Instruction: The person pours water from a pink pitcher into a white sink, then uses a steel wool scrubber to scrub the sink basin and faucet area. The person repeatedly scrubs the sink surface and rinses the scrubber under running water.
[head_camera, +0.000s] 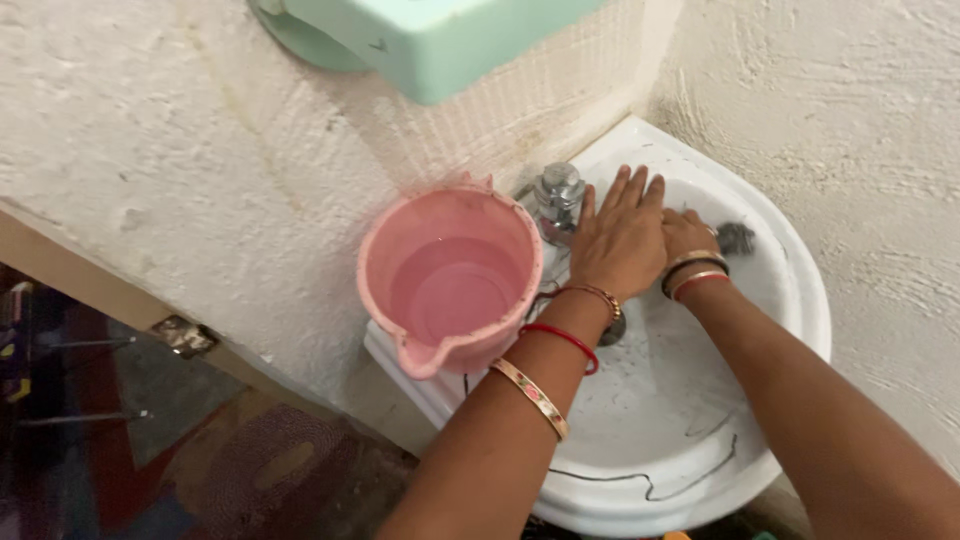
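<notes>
My left hand (620, 235) lies flat, fingers spread, inside the white corner sink (790, 300), just beside the metal tap (558, 200). My right hand (688, 238) is mostly hidden behind the left hand, and its fingers reach toward a dark scrubber (735, 237) lying in the basin. Whether the right hand grips the scrubber is unclear. Both wrists wear bangles. A pink bucket (450, 280) holding some water rests on the sink's left rim, next to my left forearm.
A mint green plastic box (440, 40) is fixed on the rough white wall above the tap. The sink has a dark crack (640, 480) near its front rim. A patterned floor (200, 460) lies at lower left, beside a wooden door frame edge (60, 270).
</notes>
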